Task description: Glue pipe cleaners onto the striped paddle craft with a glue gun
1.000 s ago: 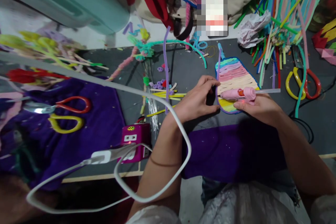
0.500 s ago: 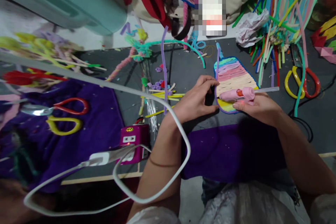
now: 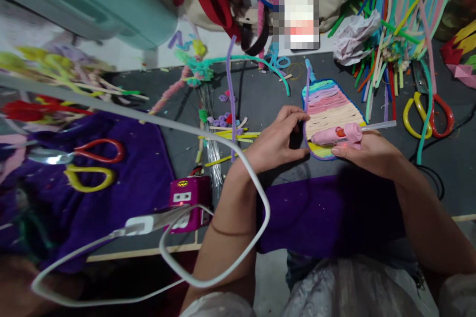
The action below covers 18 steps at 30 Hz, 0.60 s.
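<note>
A striped pear-shaped piece of coloured pipe cleaners (image 3: 334, 109) lies on the dark table, edged in blue and purple. My left hand (image 3: 280, 141) rests at its left edge, fingertips and thumb touching the rim, with a gap between them. In my right hand (image 3: 368, 153) is a pink glue gun (image 3: 338, 134), a clear glue stick jutting from its back. The nozzle points left, over the lower left part of the piece. A purple strip (image 3: 308, 91) stands along the piece's upper left edge.
Scissors (image 3: 441, 116) lie at the right, another pair (image 3: 100, 151) on purple cloth (image 3: 145, 158) at the left. A white cable (image 3: 266, 208) loops across the view, near a magenta power socket (image 3: 189, 190). Pipe cleaners (image 3: 405, 10) are heaped at the upper right; a phone (image 3: 305, 42) lies at the top.
The view has shifted very slightly. Both hands and the glue gun keep nearly the same place on the striped piece.
</note>
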Tool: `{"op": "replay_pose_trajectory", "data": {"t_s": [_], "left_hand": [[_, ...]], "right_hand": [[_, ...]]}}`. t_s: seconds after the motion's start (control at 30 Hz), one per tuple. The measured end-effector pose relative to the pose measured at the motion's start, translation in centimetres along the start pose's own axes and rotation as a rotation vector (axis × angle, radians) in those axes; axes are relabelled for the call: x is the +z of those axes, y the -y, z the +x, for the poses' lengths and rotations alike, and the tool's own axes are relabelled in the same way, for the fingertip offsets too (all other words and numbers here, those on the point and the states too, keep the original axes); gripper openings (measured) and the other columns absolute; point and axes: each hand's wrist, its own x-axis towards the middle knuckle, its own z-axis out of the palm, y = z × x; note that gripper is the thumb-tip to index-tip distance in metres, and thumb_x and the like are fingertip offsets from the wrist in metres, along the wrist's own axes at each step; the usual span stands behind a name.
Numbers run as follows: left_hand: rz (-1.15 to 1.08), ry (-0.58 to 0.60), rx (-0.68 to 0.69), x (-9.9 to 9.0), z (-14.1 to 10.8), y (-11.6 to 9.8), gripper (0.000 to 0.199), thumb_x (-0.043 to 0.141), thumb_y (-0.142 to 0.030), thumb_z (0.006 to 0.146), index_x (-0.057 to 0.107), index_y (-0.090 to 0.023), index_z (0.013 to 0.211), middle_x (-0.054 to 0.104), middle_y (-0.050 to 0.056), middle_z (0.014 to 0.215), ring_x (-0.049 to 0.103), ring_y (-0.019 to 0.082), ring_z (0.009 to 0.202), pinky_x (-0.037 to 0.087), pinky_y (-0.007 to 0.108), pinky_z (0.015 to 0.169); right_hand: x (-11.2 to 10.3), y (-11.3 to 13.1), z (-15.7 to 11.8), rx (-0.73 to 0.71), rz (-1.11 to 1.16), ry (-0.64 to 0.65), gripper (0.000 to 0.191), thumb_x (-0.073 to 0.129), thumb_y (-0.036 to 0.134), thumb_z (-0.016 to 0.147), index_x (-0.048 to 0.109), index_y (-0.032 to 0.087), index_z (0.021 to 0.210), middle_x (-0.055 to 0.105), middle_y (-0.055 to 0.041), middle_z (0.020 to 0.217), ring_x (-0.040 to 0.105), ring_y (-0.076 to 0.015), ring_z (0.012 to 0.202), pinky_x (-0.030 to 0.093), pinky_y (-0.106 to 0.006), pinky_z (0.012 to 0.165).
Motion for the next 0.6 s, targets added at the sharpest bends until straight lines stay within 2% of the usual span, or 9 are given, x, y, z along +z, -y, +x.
{"op": "replay_pose_trajectory", "data": {"t_s": [0.1,0.2,0.33,0.5,0.6], "left_hand": [[0.003,0.006,-0.003,0.0,0.1,-0.2,0.061,0.076,-0.027,0.082,0.050,-0.021,0.137,0.047,0.013,0.141,0.056,0.024,0.111,0.056,0.041,0.096],[0.000,0.006,-0.013,-0.1,0.1,-0.3,0.061,0.076,-0.026,0.081,0.051,-0.021,0.136,0.048,0.013,0.140,0.056,0.024,0.111,0.057,0.042,0.096],[-0.002,0.001,-0.008,0.0,0.2,-0.3,0.061,0.076,-0.025,0.080,0.051,-0.021,0.136,0.048,0.013,0.140,0.057,0.024,0.111,0.057,0.042,0.095],[0.007,0.004,0.001,0.0,0.1,-0.2,0.060,0.076,-0.025,0.081,0.051,-0.021,0.136,0.048,0.013,0.141,0.056,0.024,0.111,0.057,0.042,0.095],[0.009,0.006,0.002,0.0,0.1,-0.1,0.061,0.076,-0.025,0.081,0.050,-0.021,0.136,0.047,0.013,0.141,0.056,0.024,0.111,0.057,0.042,0.095]], "right_hand": [[-0.2,0.2,0.0,-0.018,0.007,0.031,0.029,0.068,0.038,0.089,0.083,0.028,0.112,0.082,-0.0025,0.116,0.074,-0.0284,0.115,0.056,-0.042,0.109],[-0.3,0.4,-0.1,-0.018,-0.003,0.047,0.036,0.066,0.036,0.091,0.080,0.029,0.123,0.079,-0.0028,0.128,0.071,-0.0292,0.125,0.054,-0.046,0.114],[-0.3,0.2,-0.2,-0.071,-0.003,0.057,0.040,0.065,0.034,0.092,0.079,0.027,0.128,0.077,-0.0047,0.133,0.070,-0.0297,0.127,0.052,-0.045,0.117],[-0.2,-0.6,-0.2,-0.114,-0.063,0.019,0.032,0.066,0.035,0.093,0.081,0.029,0.120,0.080,-0.0042,0.126,0.074,-0.0272,0.120,0.056,-0.042,0.114],[-0.1,-1.3,-0.2,-0.190,-0.083,-0.006,0.028,0.067,0.034,0.093,0.082,0.029,0.116,0.081,-0.0042,0.122,0.075,-0.0277,0.118,0.057,-0.041,0.112]]}}
